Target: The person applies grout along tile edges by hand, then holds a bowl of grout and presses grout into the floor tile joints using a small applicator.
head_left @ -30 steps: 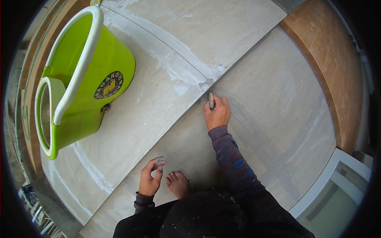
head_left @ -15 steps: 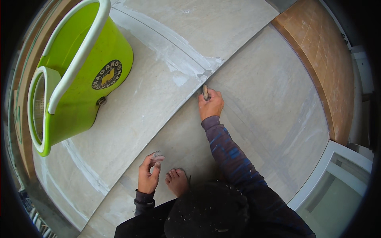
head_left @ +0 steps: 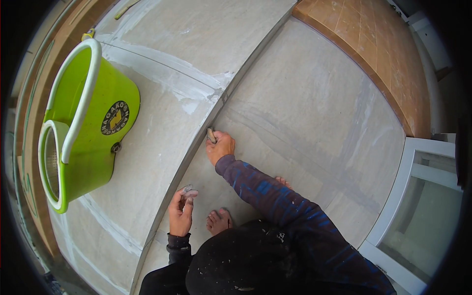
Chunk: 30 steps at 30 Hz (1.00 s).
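Note:
Down at the left, my left hand (head_left: 180,216) has its thumb and fingers closed on a small whitish-grey lump (head_left: 189,191), possibly filler or a rag; I cannot make out which. My right hand (head_left: 221,148) reaches forward and grips a small tool with a short wooden handle (head_left: 211,135). Its working end is hidden by the hand or too small to see. This hand is beside the dark edge of the raised tiled step (head_left: 183,169). White filler smears (head_left: 164,66) run along a tile joint on the upper level.
A lime-green mop bucket (head_left: 91,164) with a white rim stands on the upper tiles at left. Behind it lie a yellow item (head_left: 88,34) and a wooden-handled tool (head_left: 127,9). Brown tiles (head_left: 366,46) border the far right; a white framed glass panel (head_left: 413,211) stands at right.
My right hand has moved back along the step edge, nearer my body, with the tool still gripped. The view has shifted; my left hand still holds the lump.

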Each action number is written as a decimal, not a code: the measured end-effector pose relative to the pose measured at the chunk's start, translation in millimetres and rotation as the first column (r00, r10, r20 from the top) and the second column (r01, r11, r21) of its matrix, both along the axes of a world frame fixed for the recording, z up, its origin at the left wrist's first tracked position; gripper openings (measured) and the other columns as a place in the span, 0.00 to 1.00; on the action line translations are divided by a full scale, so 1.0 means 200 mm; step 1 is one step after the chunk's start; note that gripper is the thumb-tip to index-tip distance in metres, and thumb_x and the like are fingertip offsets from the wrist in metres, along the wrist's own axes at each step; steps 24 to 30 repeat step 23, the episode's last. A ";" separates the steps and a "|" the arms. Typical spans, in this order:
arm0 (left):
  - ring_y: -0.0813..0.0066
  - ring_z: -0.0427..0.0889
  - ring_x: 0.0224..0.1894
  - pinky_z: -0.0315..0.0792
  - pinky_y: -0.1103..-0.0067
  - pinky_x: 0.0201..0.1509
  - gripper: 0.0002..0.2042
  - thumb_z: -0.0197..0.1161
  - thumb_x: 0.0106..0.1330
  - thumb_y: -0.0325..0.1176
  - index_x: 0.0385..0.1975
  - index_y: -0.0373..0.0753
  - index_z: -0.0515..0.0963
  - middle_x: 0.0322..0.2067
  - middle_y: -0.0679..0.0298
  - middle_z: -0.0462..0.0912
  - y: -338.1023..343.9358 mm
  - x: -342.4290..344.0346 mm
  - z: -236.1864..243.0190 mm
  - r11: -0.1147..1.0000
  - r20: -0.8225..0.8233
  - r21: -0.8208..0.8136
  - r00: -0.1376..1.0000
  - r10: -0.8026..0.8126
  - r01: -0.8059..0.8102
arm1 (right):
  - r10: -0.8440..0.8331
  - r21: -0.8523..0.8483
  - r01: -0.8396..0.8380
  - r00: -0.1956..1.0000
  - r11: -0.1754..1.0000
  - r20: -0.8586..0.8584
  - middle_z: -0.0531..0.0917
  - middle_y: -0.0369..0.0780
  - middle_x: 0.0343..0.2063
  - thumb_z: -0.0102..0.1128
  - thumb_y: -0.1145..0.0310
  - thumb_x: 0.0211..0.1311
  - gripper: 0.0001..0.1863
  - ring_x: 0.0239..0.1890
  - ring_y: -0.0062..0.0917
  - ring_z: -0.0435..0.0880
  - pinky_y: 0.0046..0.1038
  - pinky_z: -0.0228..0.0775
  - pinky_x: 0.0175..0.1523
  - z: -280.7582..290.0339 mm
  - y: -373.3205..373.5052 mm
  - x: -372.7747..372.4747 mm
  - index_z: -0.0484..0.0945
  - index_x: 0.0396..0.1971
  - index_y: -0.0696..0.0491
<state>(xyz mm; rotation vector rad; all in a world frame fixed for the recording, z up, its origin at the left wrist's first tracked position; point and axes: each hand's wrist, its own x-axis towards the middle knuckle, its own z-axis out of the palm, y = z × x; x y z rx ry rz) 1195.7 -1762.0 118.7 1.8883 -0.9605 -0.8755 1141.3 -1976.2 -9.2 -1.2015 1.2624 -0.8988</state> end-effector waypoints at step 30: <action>0.69 0.84 0.52 0.77 0.72 0.54 0.22 0.59 0.68 0.28 0.63 0.32 0.73 0.49 0.58 0.86 -2.30 0.69 0.67 0.966 0.599 -0.254 0.791 0.121 0.044 | -0.284 -0.257 0.612 0.646 0.748 0.709 0.75 0.55 0.61 0.60 0.73 0.73 0.38 0.52 0.34 0.81 0.28 0.74 0.58 0.45 -1.76 -0.41 0.52 0.77 0.48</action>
